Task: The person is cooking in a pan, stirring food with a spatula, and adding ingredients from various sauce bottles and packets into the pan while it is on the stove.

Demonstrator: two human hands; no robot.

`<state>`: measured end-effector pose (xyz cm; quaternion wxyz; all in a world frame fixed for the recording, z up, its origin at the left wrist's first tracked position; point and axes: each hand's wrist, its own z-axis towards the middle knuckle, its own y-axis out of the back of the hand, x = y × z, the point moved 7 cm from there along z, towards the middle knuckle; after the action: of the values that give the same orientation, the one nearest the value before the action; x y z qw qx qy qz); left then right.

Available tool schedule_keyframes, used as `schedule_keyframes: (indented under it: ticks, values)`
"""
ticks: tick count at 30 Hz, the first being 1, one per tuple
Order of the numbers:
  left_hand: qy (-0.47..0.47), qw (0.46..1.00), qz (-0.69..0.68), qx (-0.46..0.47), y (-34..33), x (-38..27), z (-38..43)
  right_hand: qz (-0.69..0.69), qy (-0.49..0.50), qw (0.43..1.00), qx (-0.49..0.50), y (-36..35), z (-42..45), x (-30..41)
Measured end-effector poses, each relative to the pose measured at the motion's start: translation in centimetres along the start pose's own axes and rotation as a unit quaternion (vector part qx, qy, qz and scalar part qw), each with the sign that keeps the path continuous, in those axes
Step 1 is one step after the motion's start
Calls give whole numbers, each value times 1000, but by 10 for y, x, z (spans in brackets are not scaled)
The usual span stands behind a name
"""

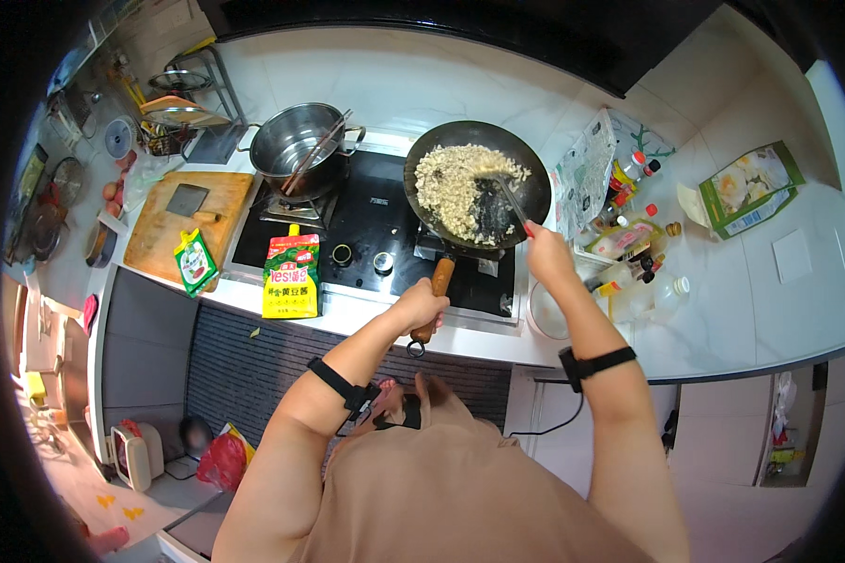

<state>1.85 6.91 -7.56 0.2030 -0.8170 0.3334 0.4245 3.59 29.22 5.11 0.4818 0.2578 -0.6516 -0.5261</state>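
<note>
A dark wok (535,176) sits over the right burner, holding pale, crumbly food (443,186) spread across its bottom. My left hand (422,307) is closed around the wok's wooden handle (443,274). In my right hand (548,255) is a spatula (512,199) with a reddish handle; its head is partly buried in the food. Some of the food lies pushed up on the far right, leaving a bare dark patch of wok near the middle.
A steel pot (282,141) with chopsticks across it stands on the left burner. Two pouches (292,281) (196,264) lie nearby. A cleaver (187,200) rests on the wooden cutting board (148,232). Several bottles (634,274) and a green box (750,186) occupy the right counter.
</note>
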Motion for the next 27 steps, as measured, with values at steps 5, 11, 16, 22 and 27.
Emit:
schedule_keyframes:
  ticks: [5, 11, 16, 22, 27]
  values:
    - [19, 1000, 23, 2, 5, -5, -5, 196, 86, 974, -72, -57, 26, 18]
    - [24, 1000, 16, -6, 8, -2, -4, 53, 97, 990, 87, 1, -25, -1]
    - [23, 999, 32, -2, 9, -2, -5, 11, 71, 990, 121, 100, -64, -14]
    - [20, 999, 27, 22, 5, -11, -6, -25, 73, 987, 142, 59, -62, -13]
    - [-25, 987, 150, -50, 25, -11, -7, 79, 11, 995, 58, -40, -40, -14]
